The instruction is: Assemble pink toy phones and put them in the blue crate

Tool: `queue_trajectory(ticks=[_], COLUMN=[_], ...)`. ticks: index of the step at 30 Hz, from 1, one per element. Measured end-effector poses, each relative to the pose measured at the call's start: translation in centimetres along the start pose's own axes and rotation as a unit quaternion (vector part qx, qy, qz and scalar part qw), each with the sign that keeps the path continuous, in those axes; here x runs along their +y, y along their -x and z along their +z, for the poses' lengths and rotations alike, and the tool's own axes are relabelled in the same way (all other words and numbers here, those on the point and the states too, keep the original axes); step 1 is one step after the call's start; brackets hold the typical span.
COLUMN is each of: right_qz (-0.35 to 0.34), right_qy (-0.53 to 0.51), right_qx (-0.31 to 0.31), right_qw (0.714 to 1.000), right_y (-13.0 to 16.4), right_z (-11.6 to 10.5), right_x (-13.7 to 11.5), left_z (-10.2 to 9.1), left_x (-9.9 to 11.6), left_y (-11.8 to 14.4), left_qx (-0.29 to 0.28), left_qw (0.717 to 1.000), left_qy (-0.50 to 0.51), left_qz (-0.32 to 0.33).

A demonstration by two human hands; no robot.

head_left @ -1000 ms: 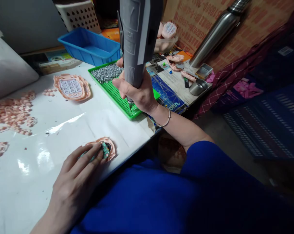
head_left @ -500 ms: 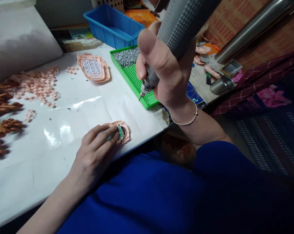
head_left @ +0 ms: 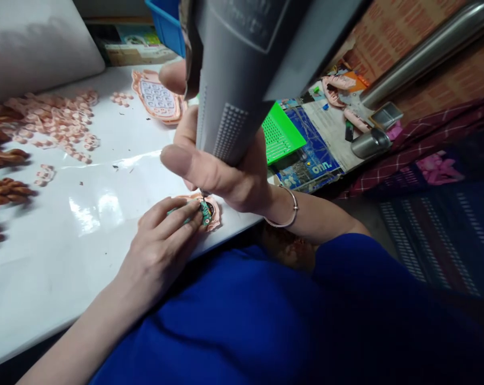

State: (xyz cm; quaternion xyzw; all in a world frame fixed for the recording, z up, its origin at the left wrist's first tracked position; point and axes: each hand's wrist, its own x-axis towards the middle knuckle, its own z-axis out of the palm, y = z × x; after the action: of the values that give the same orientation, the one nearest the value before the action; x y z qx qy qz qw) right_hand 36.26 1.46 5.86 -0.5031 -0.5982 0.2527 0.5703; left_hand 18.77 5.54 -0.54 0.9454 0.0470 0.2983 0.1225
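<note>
- Right hand (head_left: pixel 221 171) clenched round grey plastic electric screwdriver (head_left: pixel 242 69), tip on small green circuit board (head_left: pixel 205 212).
- Left hand (head_left: pixel 162 246) presses board flat into soft pink rubber keypad shell (head_left: pixel 215 216); likely light, flexible, fragile—hold by the edges.

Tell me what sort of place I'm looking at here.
Probably a small assembly bench in a workshop: the right hand holds a grey electric screwdriver over a pink plastic shell with a green circuit board, with a green screw tray and loose pink parts nearby.
</note>
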Motion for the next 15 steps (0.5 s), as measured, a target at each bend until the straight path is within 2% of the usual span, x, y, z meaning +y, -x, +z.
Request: queue_trajectory(ticks=[3,6,8,15], right_qz=[-0.005,-0.034,-0.017,0.002], right_qy=[-0.089,-0.096,-0.087,-0.102], right_qx=[0.020,0.039,0.043,0.001], right_qw=[0.996,0.994,0.995,0.995], right_y=[-0.2,-0.5,-0.7,-0.8], right_z=[0.1,0.2,0.4,1.5], right_x=[-0.2,-0.4,-0.3,1.9], left_z=[0.1,0.1,0.0,-0.1], left_x=[-0.1,-0.1,0.0,0.1], left_y=[0.0,0.1,0.2,0.1], left_qx=[-0.006,-0.008,-0.006,0.003], left_qw=[1.000,1.000,1.000,1.000], left_qy=[-0.002,-0.001,-0.001,0.006], left_qz=[-0.003,-0.010,-0.011,-0.007])
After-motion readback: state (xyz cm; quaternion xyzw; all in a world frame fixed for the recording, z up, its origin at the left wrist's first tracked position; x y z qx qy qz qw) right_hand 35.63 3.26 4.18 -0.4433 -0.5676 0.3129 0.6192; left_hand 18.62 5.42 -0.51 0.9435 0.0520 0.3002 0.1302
